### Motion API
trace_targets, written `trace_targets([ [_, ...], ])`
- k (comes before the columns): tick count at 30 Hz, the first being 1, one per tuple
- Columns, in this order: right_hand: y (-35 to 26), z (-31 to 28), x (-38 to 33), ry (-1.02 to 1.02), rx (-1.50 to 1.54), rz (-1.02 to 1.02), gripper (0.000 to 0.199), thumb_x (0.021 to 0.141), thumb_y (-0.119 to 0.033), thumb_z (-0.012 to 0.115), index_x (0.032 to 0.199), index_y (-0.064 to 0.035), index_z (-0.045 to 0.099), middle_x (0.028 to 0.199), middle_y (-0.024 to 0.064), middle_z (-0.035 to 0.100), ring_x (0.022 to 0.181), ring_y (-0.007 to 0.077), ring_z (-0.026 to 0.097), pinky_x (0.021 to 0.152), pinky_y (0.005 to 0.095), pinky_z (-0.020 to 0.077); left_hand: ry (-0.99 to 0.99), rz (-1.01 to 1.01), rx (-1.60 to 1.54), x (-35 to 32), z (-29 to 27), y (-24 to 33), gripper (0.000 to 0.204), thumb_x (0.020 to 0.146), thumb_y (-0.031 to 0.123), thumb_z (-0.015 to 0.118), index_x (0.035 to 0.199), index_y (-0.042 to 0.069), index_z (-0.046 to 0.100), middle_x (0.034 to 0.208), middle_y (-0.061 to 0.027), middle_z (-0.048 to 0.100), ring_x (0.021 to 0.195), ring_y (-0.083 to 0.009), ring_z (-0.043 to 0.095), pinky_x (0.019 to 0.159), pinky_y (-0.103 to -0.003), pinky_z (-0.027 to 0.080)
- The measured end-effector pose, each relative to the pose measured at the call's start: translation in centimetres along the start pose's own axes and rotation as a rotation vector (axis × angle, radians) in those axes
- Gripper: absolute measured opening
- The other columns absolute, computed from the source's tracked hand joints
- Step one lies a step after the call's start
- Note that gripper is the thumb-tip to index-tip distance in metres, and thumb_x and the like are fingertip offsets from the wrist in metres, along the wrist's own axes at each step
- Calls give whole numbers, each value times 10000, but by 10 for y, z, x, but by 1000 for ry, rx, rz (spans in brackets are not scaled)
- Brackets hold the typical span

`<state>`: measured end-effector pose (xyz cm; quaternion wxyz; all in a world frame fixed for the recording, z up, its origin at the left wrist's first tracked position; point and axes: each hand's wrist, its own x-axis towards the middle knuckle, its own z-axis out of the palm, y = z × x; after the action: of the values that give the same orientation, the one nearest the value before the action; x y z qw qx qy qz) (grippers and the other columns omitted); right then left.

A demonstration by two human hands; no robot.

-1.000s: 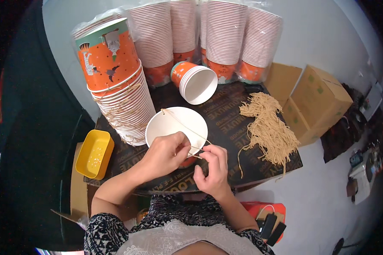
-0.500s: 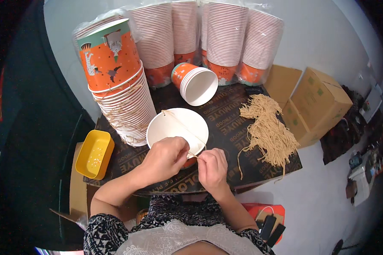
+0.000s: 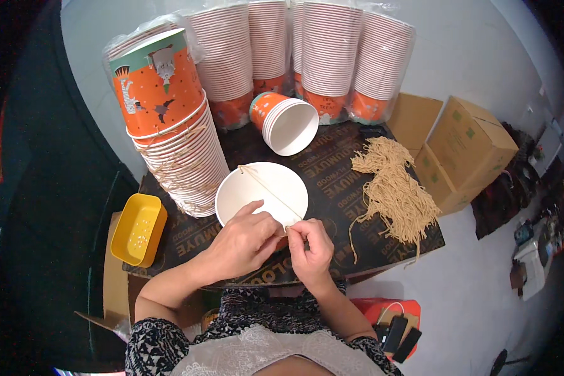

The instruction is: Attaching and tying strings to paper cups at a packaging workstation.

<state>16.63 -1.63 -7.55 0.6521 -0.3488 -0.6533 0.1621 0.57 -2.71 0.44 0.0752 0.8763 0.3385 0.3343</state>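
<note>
At the lower middle of the frame, my right hand [image 3: 312,250] pinches the tan cord [image 3: 272,193] against the near rim of the white-lined cup [image 3: 238,203]. My left hand [image 3: 247,241] is narrow beside it, forefinger now lifted over the cup's mouth; whether it grips cord I cannot tell. The loop that spanned my hands a second ago no longer shows, so I judge the near-side tie is drawing tight. Centre right on the surface [image 3: 329,182] lies the cord bundle [image 3: 395,200]; upper left stand the corded cups [image 3: 188,166].
</note>
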Motion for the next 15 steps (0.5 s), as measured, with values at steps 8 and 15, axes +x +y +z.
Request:
trace_targets([
  [8, -5, -10, 13, -72, -95, -198, 135, 764, 88, 660, 855, -1, 616, 713, 100, 563, 631, 268, 538, 577, 350, 432, 40, 35, -38, 2, 5, -2, 136, 809, 20, 683, 847, 39, 553, 747, -86, 606, 710, -282, 632, 1027, -533, 414],
  [15, -8, -17, 19, -148, -84, -212, 145, 744, 93, 654, 844, -2, 611, 705, 98, 548, 625, 268, 527, 571, 354, 425, 54, 36, -53, 5, 4, -2, 133, 802, 10, 684, 830, 39, 557, 738, -85, 607, 687, -283, 633, 1016, -522, 430],
])
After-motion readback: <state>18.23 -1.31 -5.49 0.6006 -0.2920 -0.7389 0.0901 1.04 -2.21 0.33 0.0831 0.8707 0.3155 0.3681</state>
